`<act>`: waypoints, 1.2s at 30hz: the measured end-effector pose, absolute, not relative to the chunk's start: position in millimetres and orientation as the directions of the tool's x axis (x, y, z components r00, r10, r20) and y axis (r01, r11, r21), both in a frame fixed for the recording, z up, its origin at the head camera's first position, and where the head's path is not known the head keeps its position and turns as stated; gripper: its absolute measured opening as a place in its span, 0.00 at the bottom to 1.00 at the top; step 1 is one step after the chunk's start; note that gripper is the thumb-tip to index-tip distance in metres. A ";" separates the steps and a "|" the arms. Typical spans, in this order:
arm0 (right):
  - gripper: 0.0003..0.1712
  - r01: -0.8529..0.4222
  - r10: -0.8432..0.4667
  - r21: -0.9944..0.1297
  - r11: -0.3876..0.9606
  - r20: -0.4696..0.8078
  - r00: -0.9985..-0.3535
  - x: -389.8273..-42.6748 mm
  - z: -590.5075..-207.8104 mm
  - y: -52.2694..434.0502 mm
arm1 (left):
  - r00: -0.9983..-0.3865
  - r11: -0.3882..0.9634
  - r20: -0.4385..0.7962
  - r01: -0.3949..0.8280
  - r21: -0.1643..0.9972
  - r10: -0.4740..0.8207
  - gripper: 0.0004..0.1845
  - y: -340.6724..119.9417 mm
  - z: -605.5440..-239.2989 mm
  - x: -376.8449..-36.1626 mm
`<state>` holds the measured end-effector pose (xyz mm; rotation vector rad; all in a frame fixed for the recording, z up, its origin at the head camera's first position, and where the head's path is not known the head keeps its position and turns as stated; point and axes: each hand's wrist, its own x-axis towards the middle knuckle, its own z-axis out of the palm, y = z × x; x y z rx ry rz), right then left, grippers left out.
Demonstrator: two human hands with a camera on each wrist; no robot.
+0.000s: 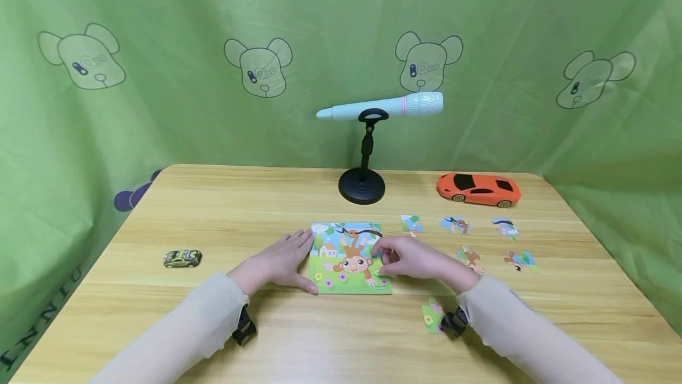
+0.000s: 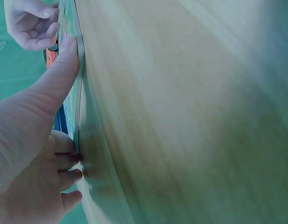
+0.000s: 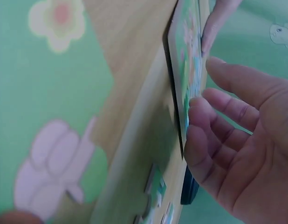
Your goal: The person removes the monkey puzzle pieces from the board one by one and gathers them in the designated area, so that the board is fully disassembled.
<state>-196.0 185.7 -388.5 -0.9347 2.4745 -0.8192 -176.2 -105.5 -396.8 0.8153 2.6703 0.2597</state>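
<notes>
Green cloth printed with bear heads (image 1: 160,29) hangs behind the pale wooden table (image 1: 266,206), seen whole only from the head camera. At the table's near middle lies the square cardboard monkey puzzle board (image 1: 348,260). The left hand (image 1: 285,260) rests against its left edge, fingers straight, thumb along the near corner; the left wrist view shows that thumb (image 2: 58,74) pressed flat on the board's rim. The right hand (image 1: 412,257) sits at the right edge, fingers curled on the board, and the right wrist view shows the fingertips (image 3: 200,121) touching its picture face. Only the head view shows the orange toy sports car (image 1: 478,189), the pale blue toy microphone on a black stand (image 1: 380,109), loose puzzle pieces (image 1: 455,224) and a small green toy car (image 1: 183,258).
</notes>
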 end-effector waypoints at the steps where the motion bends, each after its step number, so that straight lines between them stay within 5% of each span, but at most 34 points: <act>1: 0.14 -0.474 -0.686 -0.626 0.619 -0.136 -0.715 -195.8 -388.8 184.2 | -0.779 0.819 -0.263 0.508 0.267 0.569 0.60 -105.5 -396.8 -176.1; 36: 0.14 -0.512 -0.675 -0.565 0.647 -0.113 -0.729 -192.9 -387.4 172.8 | -0.777 0.818 -0.262 0.518 0.250 0.573 0.60 -106.1 -399.8 -178.1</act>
